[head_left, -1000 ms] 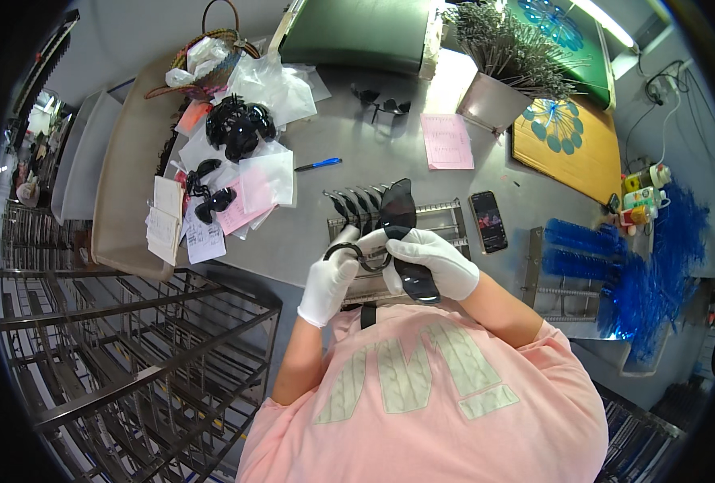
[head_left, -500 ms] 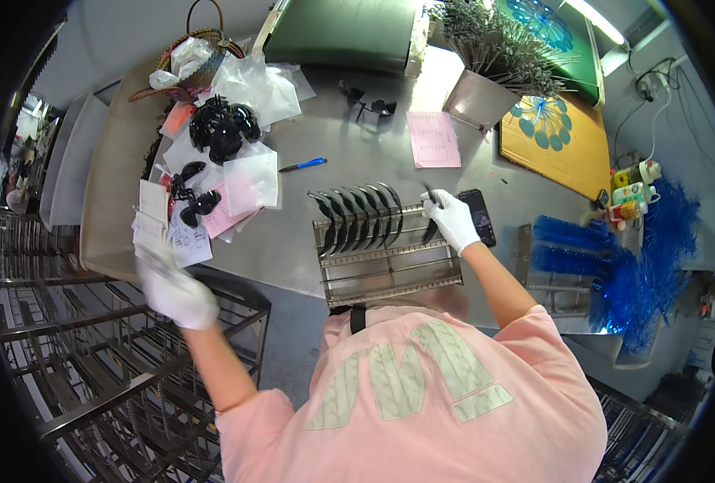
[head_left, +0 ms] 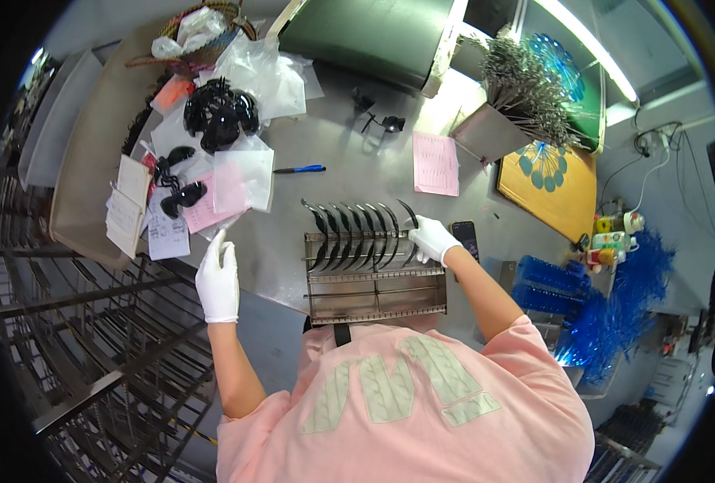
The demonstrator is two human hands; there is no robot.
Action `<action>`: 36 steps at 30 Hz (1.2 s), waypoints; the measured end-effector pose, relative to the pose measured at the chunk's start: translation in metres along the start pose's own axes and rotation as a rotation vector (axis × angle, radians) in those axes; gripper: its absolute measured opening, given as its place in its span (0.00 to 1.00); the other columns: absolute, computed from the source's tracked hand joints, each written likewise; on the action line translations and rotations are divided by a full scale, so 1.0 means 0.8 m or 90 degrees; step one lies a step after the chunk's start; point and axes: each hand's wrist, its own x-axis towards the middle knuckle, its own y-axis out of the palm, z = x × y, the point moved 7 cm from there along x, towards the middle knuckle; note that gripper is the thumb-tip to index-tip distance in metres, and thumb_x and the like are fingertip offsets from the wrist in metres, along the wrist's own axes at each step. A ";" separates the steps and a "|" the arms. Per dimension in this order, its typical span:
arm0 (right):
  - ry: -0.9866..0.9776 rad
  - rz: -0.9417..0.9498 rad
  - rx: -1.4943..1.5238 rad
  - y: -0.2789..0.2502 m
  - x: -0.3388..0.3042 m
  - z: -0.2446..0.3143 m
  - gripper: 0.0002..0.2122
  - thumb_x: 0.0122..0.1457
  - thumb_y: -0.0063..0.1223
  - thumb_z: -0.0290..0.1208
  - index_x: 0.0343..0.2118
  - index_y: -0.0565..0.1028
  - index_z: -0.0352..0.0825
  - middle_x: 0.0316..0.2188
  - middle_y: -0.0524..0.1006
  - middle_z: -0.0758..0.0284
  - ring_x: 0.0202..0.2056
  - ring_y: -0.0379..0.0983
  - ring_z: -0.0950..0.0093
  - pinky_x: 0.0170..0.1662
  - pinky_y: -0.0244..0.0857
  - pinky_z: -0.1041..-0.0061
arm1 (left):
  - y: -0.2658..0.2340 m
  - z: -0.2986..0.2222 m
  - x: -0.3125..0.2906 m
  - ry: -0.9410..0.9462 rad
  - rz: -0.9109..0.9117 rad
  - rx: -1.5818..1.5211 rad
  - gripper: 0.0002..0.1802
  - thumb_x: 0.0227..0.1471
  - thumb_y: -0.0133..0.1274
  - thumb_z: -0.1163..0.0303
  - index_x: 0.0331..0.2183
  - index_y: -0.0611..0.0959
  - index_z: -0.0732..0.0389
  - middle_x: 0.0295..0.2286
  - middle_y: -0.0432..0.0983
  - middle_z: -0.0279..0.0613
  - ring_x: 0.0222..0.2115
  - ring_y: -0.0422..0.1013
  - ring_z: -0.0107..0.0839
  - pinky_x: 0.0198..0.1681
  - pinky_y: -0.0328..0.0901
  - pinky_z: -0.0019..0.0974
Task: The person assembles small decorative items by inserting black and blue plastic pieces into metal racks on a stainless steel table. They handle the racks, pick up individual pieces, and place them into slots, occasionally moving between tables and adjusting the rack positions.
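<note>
Left gloved hand point(head_left: 218, 282), left of centre, points upward, thumb and forefinger slightly apart near the papers point(head_left: 243, 181). Right gloved hand point(head_left: 431, 241), right of centre, has its fingers pinched on the rightmost lens point(head_left: 407, 212), upright at the slotted metal rack point(head_left: 410, 303). Glossy black curved lenses point(head_left: 356, 221) stand rowed alongside. Beyond, a blue pen point(head_left: 299, 169) lies on the smooth grey surface point(head_left: 325, 141).

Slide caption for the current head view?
Gloved right hand touching the rightmost curved dark piece at a metal rack; empty gloved left hand near papers.
</note>
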 end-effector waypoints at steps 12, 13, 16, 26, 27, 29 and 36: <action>0.031 0.145 0.007 -0.070 0.059 0.036 0.17 0.65 0.51 0.41 0.43 0.74 0.28 0.26 0.80 0.60 0.19 0.75 0.74 0.21 0.69 0.77 | 0.027 -0.004 -0.002 0.011 0.070 0.065 0.16 0.60 0.54 0.69 0.48 0.83 0.63 0.44 0.81 0.49 0.45 0.77 0.44 0.51 0.69 0.41; -0.027 0.053 0.122 -0.094 0.086 0.049 0.20 0.66 0.51 0.44 0.47 0.73 0.29 0.26 0.80 0.61 0.18 0.72 0.77 0.21 0.67 0.79 | 0.026 -0.006 -0.005 0.043 0.069 0.072 0.15 0.60 0.55 0.69 0.48 0.83 0.62 0.42 0.82 0.49 0.43 0.78 0.44 0.49 0.70 0.42; -0.121 -0.110 0.257 -0.110 0.182 0.082 0.29 0.68 0.45 0.54 0.58 0.65 0.30 0.31 0.81 0.58 0.20 0.75 0.75 0.24 0.70 0.78 | 0.024 -0.008 -0.016 0.112 0.047 0.089 0.14 0.58 0.56 0.69 0.46 0.83 0.61 0.36 0.82 0.47 0.38 0.78 0.45 0.44 0.70 0.44; -0.323 -0.025 0.430 -0.042 0.024 0.173 0.27 0.72 0.36 0.50 0.45 0.77 0.26 0.33 0.82 0.59 0.33 0.81 0.71 0.36 0.73 0.76 | 0.041 -0.069 -0.042 0.062 0.063 -0.179 0.20 0.59 0.57 0.66 0.51 0.80 0.65 0.46 0.80 0.50 0.45 0.77 0.40 0.50 0.69 0.37; -0.428 -0.031 0.300 -0.032 -0.036 0.186 0.23 0.72 0.39 0.45 0.42 0.79 0.26 0.31 0.82 0.62 0.32 0.80 0.73 0.37 0.73 0.77 | 0.046 -0.102 -0.044 0.173 -0.001 -0.146 0.20 0.59 0.58 0.63 0.48 0.82 0.65 0.45 0.80 0.52 0.43 0.77 0.45 0.50 0.68 0.41; -0.448 0.045 0.205 0.005 -0.124 0.181 0.17 0.70 0.44 0.36 0.41 0.81 0.27 0.28 0.82 0.67 0.30 0.78 0.78 0.37 0.73 0.78 | 0.077 -0.134 -0.054 0.196 0.098 -0.188 0.15 0.61 0.56 0.64 0.45 0.82 0.64 0.40 0.78 0.45 0.38 0.74 0.37 0.44 0.67 0.38; -0.185 0.059 0.755 0.033 -0.210 0.103 0.15 0.68 0.46 0.30 0.52 0.73 0.27 0.32 0.81 0.63 0.23 0.71 0.79 0.28 0.67 0.81 | 0.115 -0.172 -0.130 0.112 0.286 -0.580 0.13 0.66 0.49 0.64 0.36 0.82 0.64 0.27 0.75 0.35 0.28 0.69 0.24 0.34 0.65 0.30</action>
